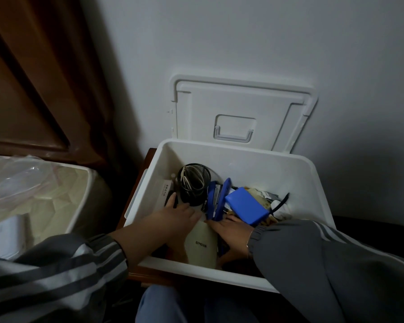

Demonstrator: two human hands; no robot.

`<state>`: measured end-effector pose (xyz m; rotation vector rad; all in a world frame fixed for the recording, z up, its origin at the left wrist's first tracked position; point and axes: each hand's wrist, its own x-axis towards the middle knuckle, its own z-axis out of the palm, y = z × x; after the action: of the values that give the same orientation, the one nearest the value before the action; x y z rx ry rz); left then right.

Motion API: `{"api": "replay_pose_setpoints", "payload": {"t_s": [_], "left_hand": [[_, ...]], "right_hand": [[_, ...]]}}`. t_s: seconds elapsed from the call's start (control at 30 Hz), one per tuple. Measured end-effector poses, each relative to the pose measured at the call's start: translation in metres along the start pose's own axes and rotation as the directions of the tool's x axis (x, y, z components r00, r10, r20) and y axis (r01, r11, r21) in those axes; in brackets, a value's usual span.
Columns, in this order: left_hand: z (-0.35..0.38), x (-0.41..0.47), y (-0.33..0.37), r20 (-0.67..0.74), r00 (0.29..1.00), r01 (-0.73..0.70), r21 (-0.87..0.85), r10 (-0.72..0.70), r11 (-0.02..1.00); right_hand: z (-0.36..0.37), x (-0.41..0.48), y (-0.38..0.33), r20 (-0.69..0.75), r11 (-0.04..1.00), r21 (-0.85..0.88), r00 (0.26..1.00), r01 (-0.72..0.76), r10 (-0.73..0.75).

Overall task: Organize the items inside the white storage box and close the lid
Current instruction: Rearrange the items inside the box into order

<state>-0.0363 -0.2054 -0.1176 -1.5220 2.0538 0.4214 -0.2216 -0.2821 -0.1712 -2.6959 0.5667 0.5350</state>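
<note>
The white plastic storage box [254,167] stands open, its white lid [240,101] tipped upright behind it. Inside, a black mesh cup [193,184] stands left, a flat blue case [245,205] lies tilted right, and a cream cylinder [202,244], possibly a bottle, lies in front.

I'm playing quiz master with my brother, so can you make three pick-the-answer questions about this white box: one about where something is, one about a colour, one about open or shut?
1. Where does the black mesh cup stand in the white box?
A. toward its left side
B. in its right corner
C. outside it

2. What colour is the flat case right of the cup?
A. red
B. blue
C. green

3. How is the lid?
A. shut
B. lying on the floor
C. open, upright against the wall

Answers: 1 A, the cup stands near the box's left side. 2 B, the case is bright blue. 3 C, the lid's underside faces us and the contents show.
</note>
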Motion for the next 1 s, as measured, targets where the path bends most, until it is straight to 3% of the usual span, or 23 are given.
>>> {"api": "replay_pose_setpoints", "payload": {"t_s": [0.17,0.33,0.43,0.6,0.8,0.93,1.0], "left_hand": [[0.006,0.012,0.017,-0.005,0.999,-0.047,0.015,0.048,0.999],[0.005,0.009,0.014,0.001,0.998,-0.062,0.027,0.062,0.998],[0.002,0.005,0.014,-0.011,0.999,-0.049,0.028,0.049,0.998],[-0.004,-0.004,0.016,-0.003,1.0,-0.026,0.009,0.026,1.0],[-0.004,-0.008,0.013,0.001,1.0,-0.025,-0.032,0.025,0.999],[-0.004,-0.008,0.015,0.007,1.0,-0.014,-0.009,0.014,1.0],[-0.004,-0.009,0.015,0.0,1.0,-0.006,0.005,0.006,1.0]], "right_hand": [[-0.006,0.0,0.006,0.041,1.0,-0.004,0.999,0.017,-0.017],[-0.027,-0.013,0.013,0.057,0.934,-0.34,0.994,0.111,-0.097],[-0.039,-0.02,0.013,0.155,0.87,-0.453,0.978,0.195,-0.138],[-0.056,-0.021,0.01,0.335,0.84,-0.491,0.94,0.233,-0.065],[-0.055,-0.01,0.007,0.524,0.896,-0.427,0.841,0.119,0.138],[-0.054,0.0,0.004,0.457,0.9,-0.436,0.869,0.034,0.189],[-0.047,0.002,0.004,0.358,0.852,-0.516,0.927,0.092,0.117]]}}
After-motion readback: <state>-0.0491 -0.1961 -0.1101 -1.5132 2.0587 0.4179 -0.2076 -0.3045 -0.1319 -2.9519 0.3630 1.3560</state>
